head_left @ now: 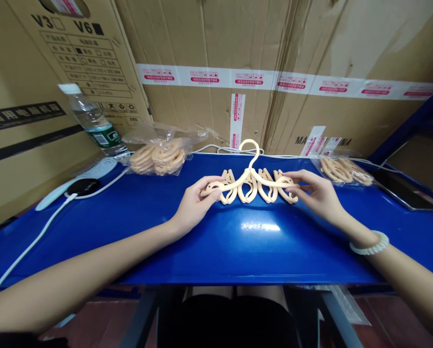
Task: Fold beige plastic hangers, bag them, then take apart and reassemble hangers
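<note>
Between my two hands is a cream plastic folding clothes hanger (250, 172), its arms spread and its hook pointing up and away from me. My left hand (197, 199) pinches the left arm's end between thumb and fingers. At the other end, my right hand (315, 193) grips the right arm's tip, a pale bracelet on that wrist. Just behind and under the held hanger, several folded hangers (247, 189) of the same colour lie in a row on the blue table (252, 251); the held one partly covers them.
A clear bag of folded hangers (162, 157) lies at the back left, another bag (345, 170) at the back right. A water bottle (96, 123), hairbrush (93, 169), black round device with white cable (82, 186) and dark tablet-like object (401, 188) are around. Cardboard boxes (202, 111) wall the back.
</note>
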`<state>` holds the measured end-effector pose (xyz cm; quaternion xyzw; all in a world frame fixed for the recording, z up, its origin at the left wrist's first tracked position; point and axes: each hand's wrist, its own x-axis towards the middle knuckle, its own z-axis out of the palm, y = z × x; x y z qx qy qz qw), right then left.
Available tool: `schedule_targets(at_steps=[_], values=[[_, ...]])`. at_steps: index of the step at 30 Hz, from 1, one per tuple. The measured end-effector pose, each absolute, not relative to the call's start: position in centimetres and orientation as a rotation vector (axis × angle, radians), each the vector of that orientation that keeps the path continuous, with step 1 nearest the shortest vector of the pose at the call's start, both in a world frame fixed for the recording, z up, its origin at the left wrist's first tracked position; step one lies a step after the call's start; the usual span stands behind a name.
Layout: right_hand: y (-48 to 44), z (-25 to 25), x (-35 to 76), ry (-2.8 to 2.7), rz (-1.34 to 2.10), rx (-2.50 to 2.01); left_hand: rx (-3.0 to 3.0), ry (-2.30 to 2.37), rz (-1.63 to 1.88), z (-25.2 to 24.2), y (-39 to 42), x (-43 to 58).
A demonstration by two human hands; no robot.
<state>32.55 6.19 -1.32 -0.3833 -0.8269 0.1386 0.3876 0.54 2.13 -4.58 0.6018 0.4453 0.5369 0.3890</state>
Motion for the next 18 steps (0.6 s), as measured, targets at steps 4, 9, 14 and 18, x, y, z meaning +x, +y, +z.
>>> schedule_targets(at_steps=[4,9,14,18], values=[[6.4,-1.1,32.6,-2.05,0.465,-0.948,1.376,1.103,1.456,-4.7,2.3,0.5],[5.8,-1.5,31.5,-1.99,0.727,-0.936,1.219,1.05,1.443,-4.9,2.4,0.8],[4.3,-1.9,29.3,-1.649,1.104,-0.87,1.267,0.996,1.376,-4.6,2.0,1.6],[3.3,-2.1,28.3,-1.588,1.184,-0.817,1.313,0.962,1.376,-4.4,1.5,2.0]])
